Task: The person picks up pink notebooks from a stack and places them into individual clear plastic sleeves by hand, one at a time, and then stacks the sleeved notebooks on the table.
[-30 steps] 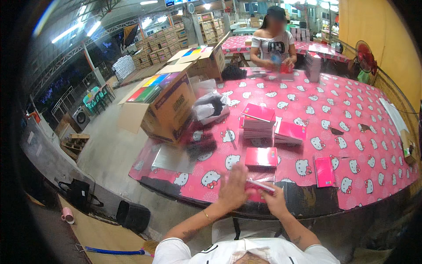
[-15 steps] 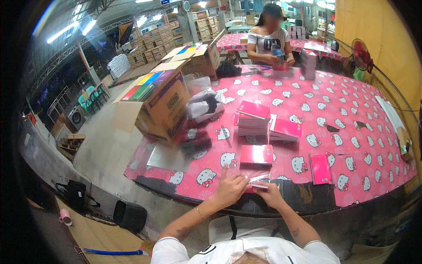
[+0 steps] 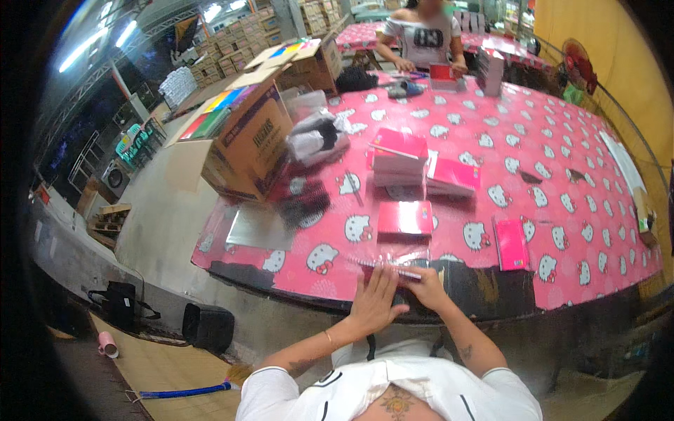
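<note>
Two hands meet at the near edge of the pink patterned table (image 3: 562, 231), both on one spiral-bound notebook (image 3: 393, 268) inside a clear plastic sleeve. The left hand (image 3: 374, 300) lies flat on the notebook's left part, fingers extended and pressing down. The right hand (image 3: 427, 288) grips the notebook's right end, fingers curled around it. The notebook's long axis runs left to right across the table edge, directly beyond both palms; neither hand is clearly nearer. Just beyond the notebook lies a single pink notebook (image 3: 405, 217). Farther in from the edge stands a stack of pink notebooks (image 3: 397, 158). To the right of the held notebook lies another pink book (image 3: 511, 243). At the table's left end sits an open cardboard box (image 3: 246, 140). A person (image 3: 425, 35) works at the far side.
</note>
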A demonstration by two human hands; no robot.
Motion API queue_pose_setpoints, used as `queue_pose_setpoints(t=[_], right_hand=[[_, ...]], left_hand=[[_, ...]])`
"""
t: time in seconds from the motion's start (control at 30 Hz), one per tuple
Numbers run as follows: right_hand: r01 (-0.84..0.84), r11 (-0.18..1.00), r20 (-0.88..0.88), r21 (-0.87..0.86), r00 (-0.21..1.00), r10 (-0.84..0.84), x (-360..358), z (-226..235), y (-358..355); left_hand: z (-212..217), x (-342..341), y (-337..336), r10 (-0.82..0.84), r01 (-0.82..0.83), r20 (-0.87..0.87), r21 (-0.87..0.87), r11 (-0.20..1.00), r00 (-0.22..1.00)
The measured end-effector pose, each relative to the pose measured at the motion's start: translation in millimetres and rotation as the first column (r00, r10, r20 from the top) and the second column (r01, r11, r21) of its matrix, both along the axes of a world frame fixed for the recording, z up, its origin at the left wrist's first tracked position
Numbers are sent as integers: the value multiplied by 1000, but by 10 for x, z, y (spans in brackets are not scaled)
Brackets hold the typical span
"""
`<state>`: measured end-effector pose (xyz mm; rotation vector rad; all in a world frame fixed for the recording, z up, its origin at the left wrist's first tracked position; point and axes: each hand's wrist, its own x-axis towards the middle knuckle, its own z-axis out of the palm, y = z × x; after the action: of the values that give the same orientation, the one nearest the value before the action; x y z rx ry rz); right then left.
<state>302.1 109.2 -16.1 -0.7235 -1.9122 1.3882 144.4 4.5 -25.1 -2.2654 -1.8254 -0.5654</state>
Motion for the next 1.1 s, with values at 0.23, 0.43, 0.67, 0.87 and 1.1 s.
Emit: queue_pose_setpoints(t=[0.23,0.43,0.67,0.87,1.1], right_hand=[[2,1000,-17,25,1000,-1,-50,-80,-66],[-4,999,-1,48,1000,4,-37,-22,-67],[-32,993,15,113,999,30,-42,-77,-29],[-39,998,39,47,999,37,-50,-97,-18],[13,994,77,106,997,-21,-58,-60,-39]], left_hand=[[194,-32,123,7,-7,-15,53,999,1000],[616,-171,272,-102,97,164,39,995,981],[331,10,55,-119,118,3,20,993,993],[239,-38,147,-63,63,2,-14,998,998],[559,-74,250,-83,80,99,35,996,992]])
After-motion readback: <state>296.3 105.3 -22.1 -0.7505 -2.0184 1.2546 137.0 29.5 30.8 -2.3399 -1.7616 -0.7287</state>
